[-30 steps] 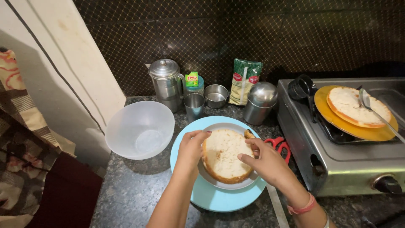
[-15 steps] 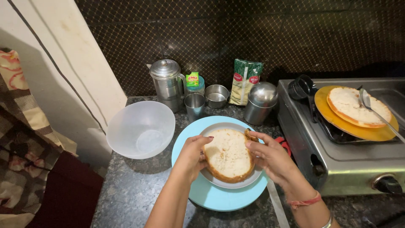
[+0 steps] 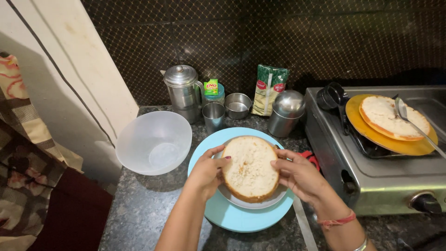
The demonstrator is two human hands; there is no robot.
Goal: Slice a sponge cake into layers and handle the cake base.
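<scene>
A round pale cake layer (image 3: 250, 167) with a browned edge rests on a small white plate (image 3: 253, 202), which sits on a larger light blue plate (image 3: 223, 216). My left hand (image 3: 206, 169) grips the cake's left edge with its fingertips. My right hand (image 3: 299, 174) holds its right edge, a red thread on the wrist. A second cake layer (image 3: 390, 116) lies on an orange plate (image 3: 371, 135) on the stove, with a metal spoon (image 3: 411, 121) resting across it.
A translucent white bowl (image 3: 153, 142) stands left of the blue plate. Behind are a steel jug (image 3: 182, 90), steel cup (image 3: 213, 116), small steel bowl (image 3: 238, 106), green packet (image 3: 269, 89) and steel canister (image 3: 285, 112). The steel stove (image 3: 371, 172) fills the right. Red-handled scissors (image 3: 310, 157) lie by it.
Both hands have shifted along the cake's rim, and the cake has turned slightly on the white plate. Everything else is unmoved.
</scene>
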